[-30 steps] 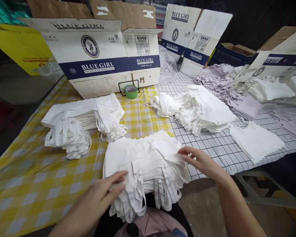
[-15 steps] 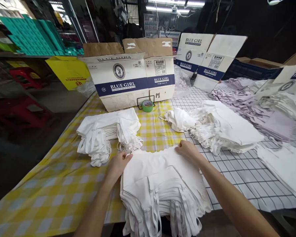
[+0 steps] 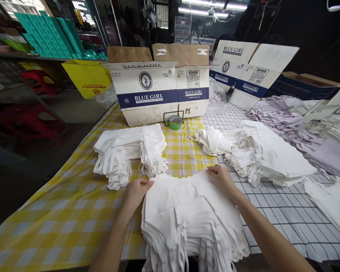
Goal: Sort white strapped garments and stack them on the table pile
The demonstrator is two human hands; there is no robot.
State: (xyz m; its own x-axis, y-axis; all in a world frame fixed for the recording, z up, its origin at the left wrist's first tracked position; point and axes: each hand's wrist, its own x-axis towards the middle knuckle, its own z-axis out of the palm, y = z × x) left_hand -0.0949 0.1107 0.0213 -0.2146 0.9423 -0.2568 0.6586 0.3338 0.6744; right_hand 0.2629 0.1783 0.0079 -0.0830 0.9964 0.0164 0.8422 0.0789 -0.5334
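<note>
In front of me lies a thick pile of white strappy garments (image 3: pixel 187 223), their straps hanging over the near table edge. My left hand (image 3: pixel 137 190) is closed at the far left corner of the top garment, thumb and fingers pinched on the cloth. At the far right corner, my right hand (image 3: pixel 219 175) pinches the same garment's edge. The top piece lies spread flat, its far hem slightly wavy between the hands. A second stack of white garments (image 3: pixel 133 138) sits beyond my left hand. Past my right hand lies another white garment pile (image 3: pixel 274 151).
Open beer cartons (image 3: pixel 161 109) stand at the back, with a roll of green tape (image 3: pixel 175 122) before them. Lilac garments (image 3: pixel 291 132) are heaped on the right. A yellow checked cloth (image 3: pixel 59 223) covers the left side; red stools (image 3: pixel 39 81) stand beyond it.
The view has shifted a little, so everything sits slightly farther right. Both hands remain at the top garment's far corners, the right hand's fingers a little more raised.
</note>
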